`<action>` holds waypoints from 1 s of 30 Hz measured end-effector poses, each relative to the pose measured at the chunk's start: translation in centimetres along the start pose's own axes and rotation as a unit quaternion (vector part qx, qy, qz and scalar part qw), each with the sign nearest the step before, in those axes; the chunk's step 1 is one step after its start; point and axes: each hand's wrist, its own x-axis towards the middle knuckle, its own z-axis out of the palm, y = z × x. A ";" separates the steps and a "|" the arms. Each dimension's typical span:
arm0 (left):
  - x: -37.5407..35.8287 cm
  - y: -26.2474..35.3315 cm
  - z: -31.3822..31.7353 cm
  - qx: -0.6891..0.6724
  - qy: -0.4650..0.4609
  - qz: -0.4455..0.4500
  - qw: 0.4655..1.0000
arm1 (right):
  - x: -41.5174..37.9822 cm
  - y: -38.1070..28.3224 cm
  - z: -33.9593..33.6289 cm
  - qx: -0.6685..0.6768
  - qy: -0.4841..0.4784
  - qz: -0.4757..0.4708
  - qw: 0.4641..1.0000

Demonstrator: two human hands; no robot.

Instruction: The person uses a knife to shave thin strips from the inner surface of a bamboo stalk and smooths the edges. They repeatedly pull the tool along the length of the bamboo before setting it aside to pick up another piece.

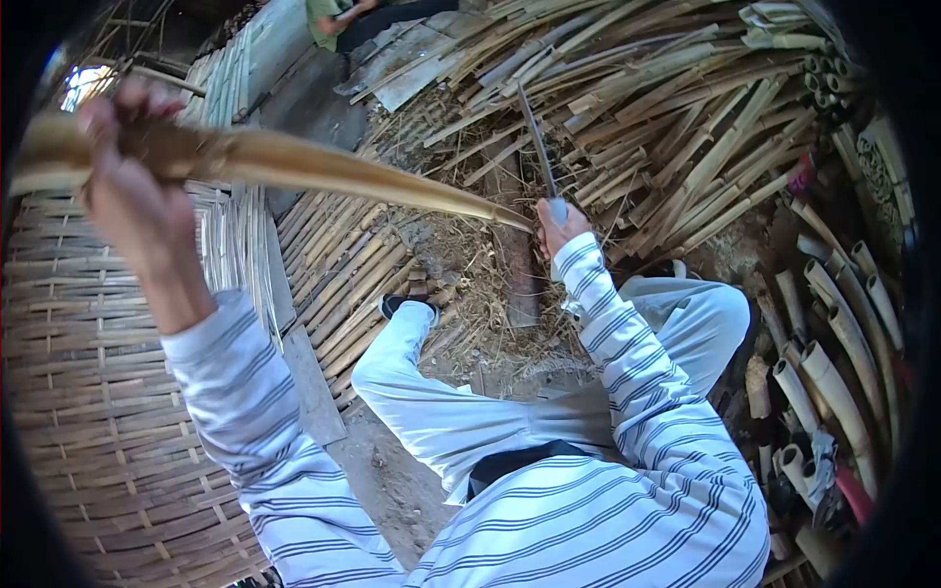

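My left hand [147, 201] is raised at the left with its fingers wrapped round a long split bamboo pole [323, 169]. The pole slants down to the right, and its thin far end comes right up to my right hand [563, 228]. That hand is closed on a long-bladed knife [537, 142], whose blade points up and away from me. Below the pole's far end, a dark wooden plank [518, 269] lies on the ground among straw-like bamboo shavings [469, 265].
A woven bamboo mat [103, 392] covers the left side. Split bamboo strips [676, 147] are heaped at the back right, with cut bamboo tubes [833, 382] along the right edge. Another person [333, 24] sits at the far back. More bamboo pieces [343, 284] lie beside my foot.
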 end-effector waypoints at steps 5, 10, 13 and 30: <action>-1.2 1.4 -0.3 0.142 0.186 0.015 0.972 | 0.5 9.3 1.0 -0.056 0.036 0.063 0.996; -1.7 -1.3 -0.6 0.214 0.264 -0.031 0.940 | 0.4 13.9 1.3 -0.344 0.038 0.173 0.922; -1.6 -2.7 -2.7 0.214 0.296 -0.036 0.930 | 0.5 16.0 1.5 -0.384 0.011 0.167 0.908; 3.2 -2.8 5.7 -0.241 -0.262 -0.169 0.919 | 0.4 -5.8 7.0 0.226 -0.290 -0.211 0.906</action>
